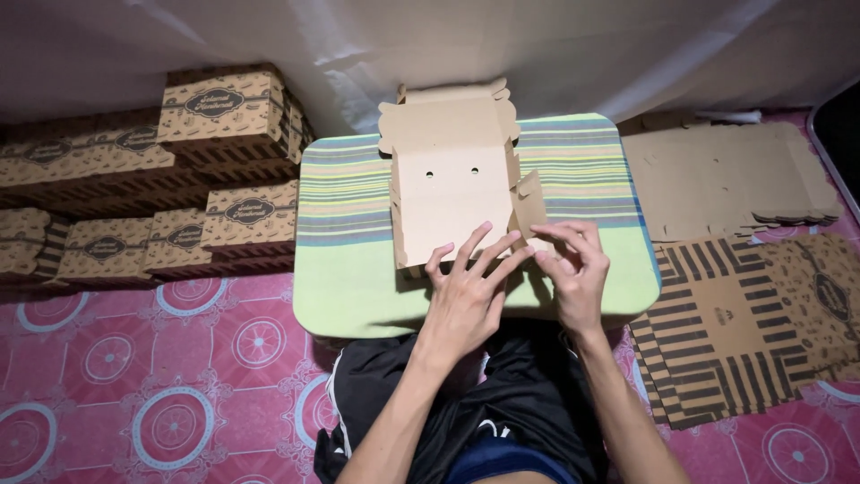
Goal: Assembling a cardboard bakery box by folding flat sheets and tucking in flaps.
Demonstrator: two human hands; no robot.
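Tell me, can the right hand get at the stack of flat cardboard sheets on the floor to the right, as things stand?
Probably yes. The right hand is busy pinching a flap of the half-folded box, but the stack of flat cardboard sheets lies open on that side, nothing between.

Single head view, lit from above and in front. Centre is bright: the green striped board (358,296) and the unfolded cardboard blank (448,193) are evenly lit, no glare. The white backdrop sheet (582,45) is bright near mid-frame and greys toward the upper corners. Light falls off at the edges; the stacked printed boxes (134,179) at left sit in dimmer light. Soft shadows lie under both hands (466,300) and below the board's near edge. Focus sharp throughout. Mild wide-angle bowing at the frame borders.
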